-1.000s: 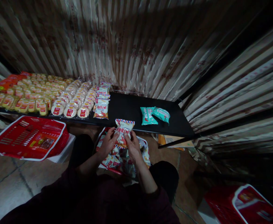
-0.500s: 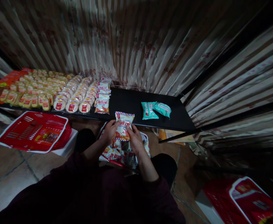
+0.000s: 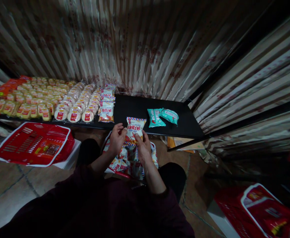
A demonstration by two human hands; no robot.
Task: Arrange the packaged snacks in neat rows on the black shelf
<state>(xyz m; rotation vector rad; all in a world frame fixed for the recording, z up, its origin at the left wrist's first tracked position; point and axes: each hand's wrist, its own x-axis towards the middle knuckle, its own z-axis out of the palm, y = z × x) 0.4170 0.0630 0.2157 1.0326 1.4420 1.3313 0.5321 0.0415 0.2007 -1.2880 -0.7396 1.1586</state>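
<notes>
My right hand (image 3: pixel 144 147) grips a white snack bag (image 3: pixel 135 129) with red lettering and striped ends, its thumb across the front near the bottom right. My left hand (image 3: pixel 116 138) is beside the bag's left edge, fingers loosely bent and slightly apart, holding nothing that I can see. Below both hands, a basket (image 3: pixel 155 152) between the knees contains several similar bags (image 3: pixel 121 163). On the black shelf (image 3: pixel 130 109), a short row of the same bags (image 3: pixel 106 110) stands to the left, the front one upright.
Left along the shelf are round white packaged cakes (image 3: pixel 74 114), small yellow packaged cakes (image 3: pixel 33 110) and orange packs (image 3: pixel 1 92). Two teal bags (image 3: pixel 156 118) lie to the right. Red baskets (image 3: pixel 18 142) stand on the floor at both sides. A striped curtain (image 3: pixel 140 49) hangs behind.
My left hand has come away from the bag's left side, while my right hand keeps hold. The bag has shifted slightly right in view. The camera has turned a little.
</notes>
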